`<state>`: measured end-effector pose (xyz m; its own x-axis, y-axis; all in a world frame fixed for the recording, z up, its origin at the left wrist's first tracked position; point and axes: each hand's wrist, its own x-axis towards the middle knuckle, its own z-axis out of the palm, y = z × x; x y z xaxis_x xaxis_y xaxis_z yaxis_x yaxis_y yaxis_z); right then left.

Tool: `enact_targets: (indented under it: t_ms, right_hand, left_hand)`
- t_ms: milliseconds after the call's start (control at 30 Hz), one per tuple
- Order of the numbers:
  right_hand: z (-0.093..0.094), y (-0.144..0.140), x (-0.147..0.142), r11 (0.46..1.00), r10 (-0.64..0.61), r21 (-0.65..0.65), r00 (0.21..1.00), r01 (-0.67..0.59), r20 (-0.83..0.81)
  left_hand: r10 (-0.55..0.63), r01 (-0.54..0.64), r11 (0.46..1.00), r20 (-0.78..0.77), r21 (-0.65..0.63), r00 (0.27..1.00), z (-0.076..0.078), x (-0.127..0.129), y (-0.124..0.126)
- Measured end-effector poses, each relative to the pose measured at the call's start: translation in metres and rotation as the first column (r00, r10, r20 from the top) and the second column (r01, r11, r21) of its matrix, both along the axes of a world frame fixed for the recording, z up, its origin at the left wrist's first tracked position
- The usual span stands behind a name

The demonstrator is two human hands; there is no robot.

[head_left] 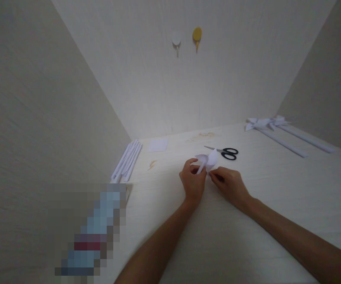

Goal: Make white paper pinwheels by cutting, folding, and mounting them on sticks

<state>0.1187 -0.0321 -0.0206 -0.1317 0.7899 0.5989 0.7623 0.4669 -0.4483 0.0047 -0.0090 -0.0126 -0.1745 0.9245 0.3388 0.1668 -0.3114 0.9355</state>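
Observation:
My left hand (194, 182) is closed around a white paper pinwheel (212, 158), with its curled blades standing above the fingers. A pale strip, perhaps its paper stick, shows between thumb and fingers. On the pinwheel's near right side, my right hand (230, 184) is pinched, its fingertips at the paper's lower edge. Whatever lies in that pinch is too small to make out. Just behind the pinwheel are scissors (228, 153) with black handles, lying flat, their blades pointing left.
Finished-looking paper pinwheels on sticks (282, 141) lie at the back right. Rolled paper tubes (127, 161) are bundled at the left, beside a paper sheet (157, 145). Thin tan pieces (151, 164) are scattered about. Two hooks (197, 34) hang on the wall. A blurred-out object (96, 228) sits front left.

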Motion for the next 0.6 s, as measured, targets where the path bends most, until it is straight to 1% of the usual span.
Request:
enact_targets:
  t_ms: [133, 367, 467, 600]
  right_hand:
    - [-0.0026, 0.0014, -0.0002, 0.999, -0.005, -0.037, 1.0, 0.004, -0.018]
    - [-0.0014, 0.0026, -0.0017, 0.999, -0.001, -0.049, 0.999, -0.001, -0.039]
    - [-0.0004, 0.0025, -0.0014, 1.0, 0.0, -0.023, 0.999, -0.001, -0.035]
    - [-0.0007, 0.0036, 0.0017, 0.999, -0.033, 0.024, 0.999, 0.034, -0.036]
  left_hand:
    - [0.006, -0.006, 1.0, 0.007, 0.002, 1.0, -0.0012, 0.0001, 0.0005]
    - [0.011, -0.011, 1.0, 0.002, -0.005, 1.0, 0.0028, 0.0, -0.0007]
    - [0.009, -0.009, 1.0, 0.0, -0.001, 1.0, 0.0029, -0.0002, -0.0011]
    - [-0.001, 0.001, 1.0, 0.011, -0.006, 1.0, 0.0014, -0.0002, -0.0012]
